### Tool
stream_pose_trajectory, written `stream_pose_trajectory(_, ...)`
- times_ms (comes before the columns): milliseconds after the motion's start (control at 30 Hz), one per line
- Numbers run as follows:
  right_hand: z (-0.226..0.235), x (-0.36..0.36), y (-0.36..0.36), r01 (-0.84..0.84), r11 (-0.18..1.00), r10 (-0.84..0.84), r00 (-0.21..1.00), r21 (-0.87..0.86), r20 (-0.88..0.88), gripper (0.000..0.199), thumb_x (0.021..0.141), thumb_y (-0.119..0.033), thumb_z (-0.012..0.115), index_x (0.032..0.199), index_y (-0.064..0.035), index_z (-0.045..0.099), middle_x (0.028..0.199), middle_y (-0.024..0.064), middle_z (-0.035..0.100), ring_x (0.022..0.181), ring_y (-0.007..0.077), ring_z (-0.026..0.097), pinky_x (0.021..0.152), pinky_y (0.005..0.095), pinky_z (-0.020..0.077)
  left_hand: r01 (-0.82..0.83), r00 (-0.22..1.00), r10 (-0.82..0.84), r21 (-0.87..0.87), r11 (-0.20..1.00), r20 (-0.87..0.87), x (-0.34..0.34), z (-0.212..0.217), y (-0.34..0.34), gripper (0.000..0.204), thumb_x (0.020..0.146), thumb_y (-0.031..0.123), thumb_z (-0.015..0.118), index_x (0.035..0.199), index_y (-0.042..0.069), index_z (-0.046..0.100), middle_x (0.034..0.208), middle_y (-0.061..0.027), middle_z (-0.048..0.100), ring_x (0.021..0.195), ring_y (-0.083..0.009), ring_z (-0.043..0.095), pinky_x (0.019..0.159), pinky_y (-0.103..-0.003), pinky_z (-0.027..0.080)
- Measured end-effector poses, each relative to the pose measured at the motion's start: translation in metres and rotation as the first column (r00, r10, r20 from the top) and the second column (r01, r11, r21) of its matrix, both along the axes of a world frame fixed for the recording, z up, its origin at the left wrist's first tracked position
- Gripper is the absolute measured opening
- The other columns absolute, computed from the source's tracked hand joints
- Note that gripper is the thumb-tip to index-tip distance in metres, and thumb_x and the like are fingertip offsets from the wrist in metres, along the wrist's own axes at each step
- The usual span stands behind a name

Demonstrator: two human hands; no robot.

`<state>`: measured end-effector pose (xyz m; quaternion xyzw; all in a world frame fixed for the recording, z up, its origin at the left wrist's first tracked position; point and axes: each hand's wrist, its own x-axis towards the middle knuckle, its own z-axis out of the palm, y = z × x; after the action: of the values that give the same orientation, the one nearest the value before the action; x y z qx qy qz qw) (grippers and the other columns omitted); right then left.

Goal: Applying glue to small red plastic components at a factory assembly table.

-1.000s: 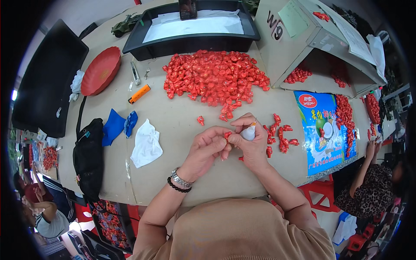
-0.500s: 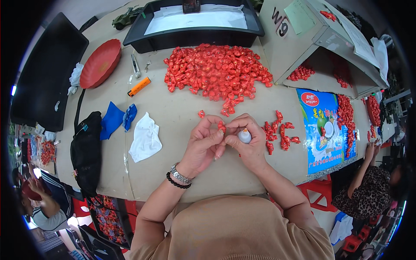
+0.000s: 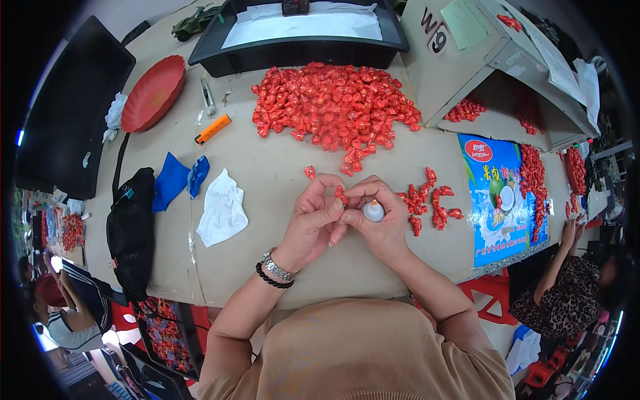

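Observation:
My hands meet over the near middle of the table. Between thumb and fingers, my left hand (image 3: 308, 219) pinches a small shiny red figure part (image 3: 341, 194). My right hand (image 3: 388, 230) is closed around a small white squeeze bottle (image 3: 374, 212) with an orange tip, and its thumb and forefinger reach to the red part as well. One loose red piece (image 3: 310, 171) lies just beyond my left fingers. To the right of my right hand, several joined red figures (image 3: 437, 203) are grouped. Farther off is a big heap of red pieces (image 3: 327, 110).
A black tray (image 3: 300, 53) lined with white paper stands behind the heap. At left lie an orange marker-like stick (image 3: 213, 129), a cutter knife (image 3: 208, 98), blue cloth (image 3: 170, 181), white cloth (image 3: 223, 208), a red dish (image 3: 155, 93) and a black bag (image 3: 131, 233). A box shelf (image 3: 453, 80) and blue sheet (image 3: 497, 200) are at right.
Both hands keep nearly the same place and hold on the red part and the bottle. The view has shifted very slightly.

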<state>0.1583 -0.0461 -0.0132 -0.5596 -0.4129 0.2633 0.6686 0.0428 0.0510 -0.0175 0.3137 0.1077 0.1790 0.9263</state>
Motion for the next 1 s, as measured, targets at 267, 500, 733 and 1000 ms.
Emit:
stream_pose_trajectory(267,-0.0059,0.0003,0.0009,-0.015,1.000,0.015,0.998,-0.004,-0.054,0.030,0.072,-0.010,0.078,0.094,-0.0026,0.059,0.086,0.0034,0.057,0.075,0.0099,0.055,0.068,0.0244,0.0441,-0.006,0.999,0.005,0.028,1.000,0.046,0.0005,-0.0070,0.0004,0.026,0.091,0.014,0.059,0.110,0.007,0.044,0.080,-0.0064,0.061,0.046,-0.0104,0.051,0.041,-0.021,0.038)
stream_pose_trajectory(500,-0.0004,-0.0035,-0.0015,-0.008,0.999,0.002,0.984,-0.031,-0.177,0.029,0.072,-0.006,0.077,0.095,-0.0022,0.058,0.088,0.0039,0.058,0.080,0.0098,0.057,0.071,0.0242,0.0459,-0.026,0.999,0.024,0.044,0.999,0.040,0.0003,-0.0056,-0.0019,0.025,0.090,0.017,0.061,0.109,0.010,0.045,0.075,-0.0042,0.059,0.047,-0.0098,0.049,0.042,-0.022,0.035)
stream_pose_trajectory(733,-0.0027,-0.0007,-0.0006,0.021,0.999,-0.024,0.997,-0.038,-0.076,0.028,0.069,-0.008,0.078,0.091,-0.0029,0.061,0.085,0.0035,0.057,0.075,0.0103,0.056,0.070,0.0254,0.0441,-0.060,0.998,0.058,0.080,0.995,0.030,0.0008,-0.0058,-0.0032,0.026,0.090,0.018,0.062,0.109,0.010,0.046,0.073,-0.0045,0.059,0.048,-0.0106,0.051,0.042,-0.022,0.035)
stream_pose_trajectory(1000,-0.0024,-0.0016,-0.0005,0.039,0.998,-0.041,0.998,-0.040,-0.057,0.027,0.068,-0.006,0.078,0.089,-0.0035,0.061,0.084,0.0027,0.056,0.073,0.0102,0.054,0.068,0.0250,0.0429,-0.064,0.997,0.060,0.072,0.995,0.054,0.0003,-0.0094,-0.0033,0.026,0.089,0.015,0.061,0.109,0.007,0.045,0.080,-0.0068,0.059,0.047,-0.0121,0.051,0.041,-0.022,0.036)
